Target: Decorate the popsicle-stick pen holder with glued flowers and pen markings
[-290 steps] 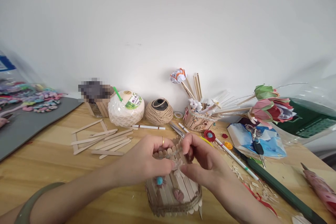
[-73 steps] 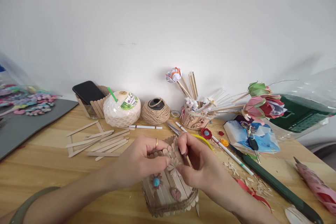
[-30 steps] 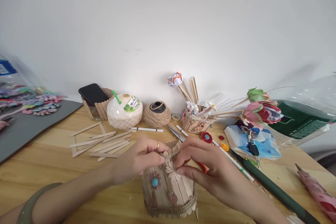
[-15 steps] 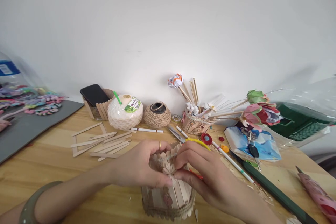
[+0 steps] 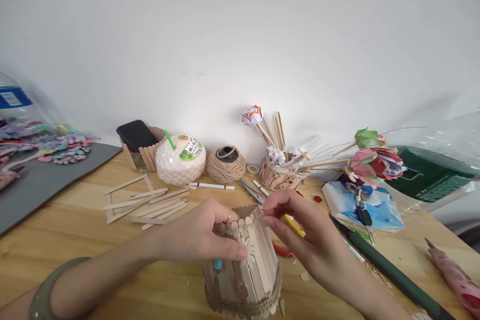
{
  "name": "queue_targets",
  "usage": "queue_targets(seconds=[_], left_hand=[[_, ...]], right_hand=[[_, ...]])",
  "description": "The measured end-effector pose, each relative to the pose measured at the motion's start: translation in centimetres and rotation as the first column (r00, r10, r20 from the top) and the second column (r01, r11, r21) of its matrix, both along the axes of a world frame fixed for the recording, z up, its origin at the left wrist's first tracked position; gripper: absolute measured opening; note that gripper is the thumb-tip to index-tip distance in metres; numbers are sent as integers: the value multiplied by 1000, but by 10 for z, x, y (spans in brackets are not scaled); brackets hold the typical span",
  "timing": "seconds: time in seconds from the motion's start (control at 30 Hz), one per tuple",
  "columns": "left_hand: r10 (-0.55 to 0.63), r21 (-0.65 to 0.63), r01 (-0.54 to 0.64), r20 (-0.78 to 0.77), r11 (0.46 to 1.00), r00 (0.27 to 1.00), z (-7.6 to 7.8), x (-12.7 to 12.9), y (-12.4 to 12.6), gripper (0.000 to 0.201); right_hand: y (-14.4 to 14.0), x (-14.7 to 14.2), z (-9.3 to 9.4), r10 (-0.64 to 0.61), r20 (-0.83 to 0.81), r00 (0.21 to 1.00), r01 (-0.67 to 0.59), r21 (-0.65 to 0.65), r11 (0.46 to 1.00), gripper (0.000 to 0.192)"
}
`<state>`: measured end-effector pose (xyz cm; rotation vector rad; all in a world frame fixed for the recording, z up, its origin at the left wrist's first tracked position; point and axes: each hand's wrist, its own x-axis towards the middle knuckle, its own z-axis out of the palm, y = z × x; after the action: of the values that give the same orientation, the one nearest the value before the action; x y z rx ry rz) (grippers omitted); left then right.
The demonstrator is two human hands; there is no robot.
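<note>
My left hand point(image 5: 204, 237) is closed on a basket made of wooden craft sticks point(image 5: 234, 280), its fingers over the rim and its thumb pressed on a pale wooden flower point(image 5: 252, 250) on the front. Twine runs round the basket's base, and a small blue ornament point(image 5: 218, 264) and a pinkish one point(image 5: 241, 290) sit on its side. At the right of the rim, my right hand point(image 5: 300, 230) has thumb and forefinger pinched together; whatever is between them is too small to make out.
Loose craft sticks point(image 5: 157, 205) lie to the left. Behind stand a phone point(image 5: 137, 135) in a stick holder, a coconut point(image 5: 180, 162), a twine ball point(image 5: 226, 165) and a decorated pot point(image 5: 279, 177). Scissors point(image 5: 253, 191), a green-handled knife point(image 5: 390, 260) and paper flowers point(image 5: 375, 162) are further right.
My right hand has moved off the wooden flower, up to the right of the basket's rim. More of the front now shows, including the blue ornament. The left thumb stays at the flower.
</note>
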<state>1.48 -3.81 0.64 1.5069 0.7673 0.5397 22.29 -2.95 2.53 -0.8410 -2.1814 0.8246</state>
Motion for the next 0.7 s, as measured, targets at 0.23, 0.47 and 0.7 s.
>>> queue_targets(seconds=[0.23,0.47,0.7], left_hand=[[-21,-24,22,68,999,997,0,-1,0,19],[-12,-73,21,115,997,993,-1,0,2,20],[-63,-43,67,83,997,995,3,-3,2,31]], right_hand=[[-1,-6,2,-2,-30,1000,-2,-134,991,11],[-1,-8,-2,27,-59,998,-42,-261,964,12],[-3,-7,0,40,-26,999,-46,-254,966,13]])
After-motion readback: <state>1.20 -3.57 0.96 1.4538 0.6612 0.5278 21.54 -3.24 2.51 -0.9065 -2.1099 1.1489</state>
